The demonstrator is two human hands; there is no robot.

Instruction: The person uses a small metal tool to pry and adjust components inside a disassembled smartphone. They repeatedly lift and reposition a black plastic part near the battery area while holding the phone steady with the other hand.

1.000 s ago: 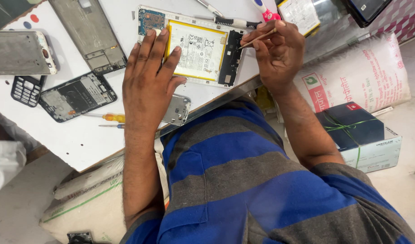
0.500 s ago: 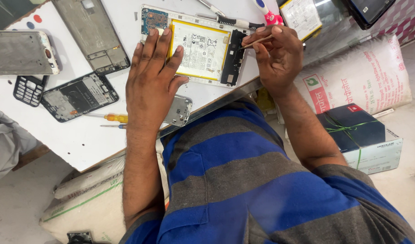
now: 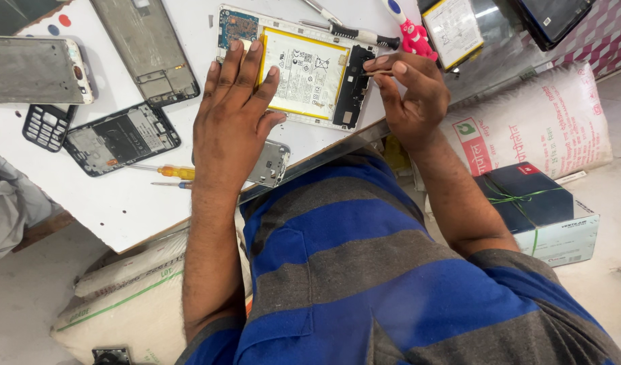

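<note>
An opened phone lies face down on the white table, its white battery with a yellow border and a blue circuit board exposed. My left hand rests flat on the phone's left side, fingers spread over the battery edge. My right hand is pinched on a thin metal tool, whose tip touches the black part at the phone's right end.
Several stripped phone frames and a keypad lie at the left. A yellow-handled screwdriver sits below them, a black one and a pink-handled tool above the phone. White sacks and a box stand on the floor.
My right hand has shifted slightly down and left along the phone's right end. My left hand stays pressed on the phone.
</note>
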